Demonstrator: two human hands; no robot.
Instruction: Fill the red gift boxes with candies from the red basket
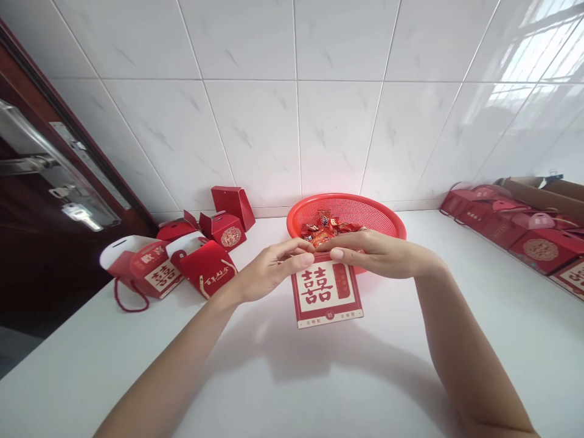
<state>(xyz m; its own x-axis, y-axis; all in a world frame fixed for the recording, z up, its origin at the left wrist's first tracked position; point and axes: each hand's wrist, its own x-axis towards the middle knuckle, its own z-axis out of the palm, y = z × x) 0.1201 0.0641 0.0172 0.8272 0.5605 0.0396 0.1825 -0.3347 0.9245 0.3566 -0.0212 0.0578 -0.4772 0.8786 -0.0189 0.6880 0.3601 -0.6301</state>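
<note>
Between my two hands is a red and cream candy box point(325, 293) with a large double-happiness character on its front. My left hand point(274, 267) grips its upper left edge, thumb on the front and fingers behind the top. From the other side, my right hand point(378, 252) holds the upper right edge, its thumb on the front and its fingers across the top. The box appears raised above the white table, with a shadow below it. Just behind it stands a red plastic basket point(396, 230) holding several red-wrapped candies point(323, 236).
At the left stand several red gift boxes, among them an open one with a rope handle point(155, 267) and a dark red one point(207, 267). A row of red boxes point(524, 234) lines the right side near cardboard point(542, 191). A tiled wall point(337, 140) closes the back.
</note>
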